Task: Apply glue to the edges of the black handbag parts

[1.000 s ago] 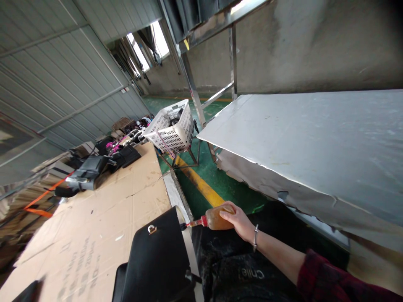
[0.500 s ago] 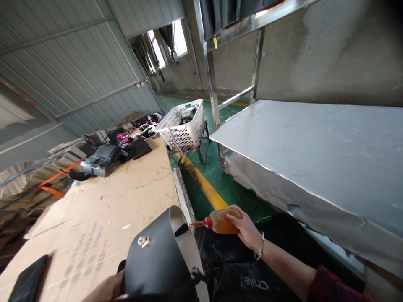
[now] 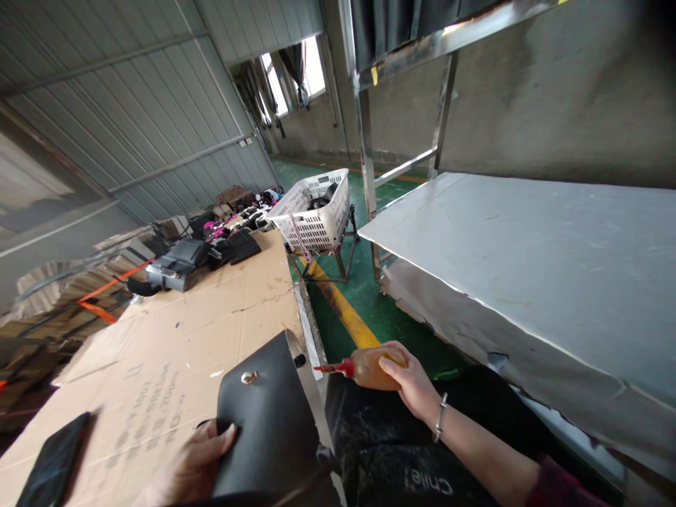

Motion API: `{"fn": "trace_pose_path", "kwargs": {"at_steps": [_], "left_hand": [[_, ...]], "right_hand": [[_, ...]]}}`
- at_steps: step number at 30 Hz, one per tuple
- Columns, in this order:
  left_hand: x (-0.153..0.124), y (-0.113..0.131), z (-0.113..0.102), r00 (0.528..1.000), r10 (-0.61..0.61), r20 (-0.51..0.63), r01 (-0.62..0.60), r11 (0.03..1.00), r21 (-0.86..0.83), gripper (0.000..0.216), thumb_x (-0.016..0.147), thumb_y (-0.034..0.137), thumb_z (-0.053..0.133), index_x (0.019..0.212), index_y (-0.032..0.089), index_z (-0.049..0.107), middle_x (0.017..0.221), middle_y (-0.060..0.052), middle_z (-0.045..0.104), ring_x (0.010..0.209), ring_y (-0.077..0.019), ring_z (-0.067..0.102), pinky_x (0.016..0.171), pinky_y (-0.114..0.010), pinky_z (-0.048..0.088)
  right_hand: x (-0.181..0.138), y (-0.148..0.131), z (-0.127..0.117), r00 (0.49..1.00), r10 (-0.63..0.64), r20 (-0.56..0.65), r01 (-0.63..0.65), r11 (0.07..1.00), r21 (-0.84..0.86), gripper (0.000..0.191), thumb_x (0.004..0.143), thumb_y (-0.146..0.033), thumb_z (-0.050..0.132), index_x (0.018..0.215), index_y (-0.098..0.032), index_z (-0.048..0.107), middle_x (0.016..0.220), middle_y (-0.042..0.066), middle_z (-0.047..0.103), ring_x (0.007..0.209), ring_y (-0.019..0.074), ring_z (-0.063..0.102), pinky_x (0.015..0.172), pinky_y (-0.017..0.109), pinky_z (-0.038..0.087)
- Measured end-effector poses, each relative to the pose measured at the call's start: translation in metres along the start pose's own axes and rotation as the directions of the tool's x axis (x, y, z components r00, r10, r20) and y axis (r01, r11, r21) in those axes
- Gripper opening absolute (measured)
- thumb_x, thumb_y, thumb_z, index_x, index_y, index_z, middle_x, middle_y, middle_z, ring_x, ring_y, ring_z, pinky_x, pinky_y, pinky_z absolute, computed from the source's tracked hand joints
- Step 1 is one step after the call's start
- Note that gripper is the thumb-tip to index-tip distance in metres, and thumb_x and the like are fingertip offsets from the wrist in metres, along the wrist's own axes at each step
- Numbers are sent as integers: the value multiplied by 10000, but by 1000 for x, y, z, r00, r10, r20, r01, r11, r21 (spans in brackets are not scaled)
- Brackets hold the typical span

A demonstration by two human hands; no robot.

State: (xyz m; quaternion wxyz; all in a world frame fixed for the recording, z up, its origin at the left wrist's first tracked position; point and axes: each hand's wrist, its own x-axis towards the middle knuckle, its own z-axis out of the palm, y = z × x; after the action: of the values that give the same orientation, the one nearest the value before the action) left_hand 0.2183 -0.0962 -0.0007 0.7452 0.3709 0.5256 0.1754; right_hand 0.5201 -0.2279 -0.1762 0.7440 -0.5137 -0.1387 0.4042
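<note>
right hand wrapped round an amber glue bottle, red nozzle at 9 o'clock, left hand flat and loose on the black handbag at bench edge, wrist cut off

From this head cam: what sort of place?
Likely a small bag-making workshop. The left hand holds a black bag on a cardboard-covered bench, the right hand a squeeze bottle of amber liquid, maybe glue. More black bags are piled at the bench's far end, and the green floor has a yellow line.
</note>
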Motion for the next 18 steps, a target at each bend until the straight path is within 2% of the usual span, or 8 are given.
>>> {"fn": "trace_pose_path", "kwargs": {"at_steps": [3, 6, 9, 13, 18], "left_hand": [[-6, -2, 7, 997, -69, 35, 71, 995, -77, 697, 632, 245, 862, 1291, 244, 635, 875, -51, 797, 845, -368, 747, 777, -479, 585], [-8, -1, 12, 995, -94, 30, 97, 987, -128, 887, 603, 228, 874, 1409, 309, 512, 896, -40, 798, 864, -388, 744, 736, -500, 590], [-6, -1, 13, 995, -94, 47, 98, 990, -100, 936, 553, 274, 907, 1402, 319, 514, 934, -66, 795, 915, -433, 726, 682, -522, 591], [-3, -2, 11, 993, -119, 19, 119, 993, -8, 958, 489, 381, 940, 1363, 253, 567, 970, -123, 788, 964, -470, 707, 676, -531, 599], [1, -1, 5, 993, -119, -24, 119, 992, 39, 895, 521, 274, 942, 1334, 148, 590, 824, -128, 787, 902, -434, 731, 767, -496, 596]], "right_hand": [[6, -1, 13, 999, -40, 4, 40, 995, -91, 508, 587, -606, 817, 858, -223, 625, 810, 43, 672, 815, 269, 611, 757, 373, 481], [10, -8, 25, 998, -42, 42, 47, 990, -133, 462, 598, -585, 795, 820, -221, 618, 765, 25, 654, 775, 250, 595, 754, 366, 466], [11, -15, 32, 998, -29, 47, 36, 989, -146, 427, 593, -540, 794, 816, -223, 616, 756, 17, 652, 766, 247, 602, 755, 365, 472], [12, -15, 29, 1000, -13, -25, 9, 990, -141, 428, 578, -539, 790, 820, -235, 608, 750, 17, 654, 767, 255, 601, 733, 365, 478], [12, -9, 20, 999, -29, 34, 34, 986, -163, 418, 608, -539, 775, 831, -226, 610, 768, 20, 655, 778, 251, 598, 762, 371, 463]]}}
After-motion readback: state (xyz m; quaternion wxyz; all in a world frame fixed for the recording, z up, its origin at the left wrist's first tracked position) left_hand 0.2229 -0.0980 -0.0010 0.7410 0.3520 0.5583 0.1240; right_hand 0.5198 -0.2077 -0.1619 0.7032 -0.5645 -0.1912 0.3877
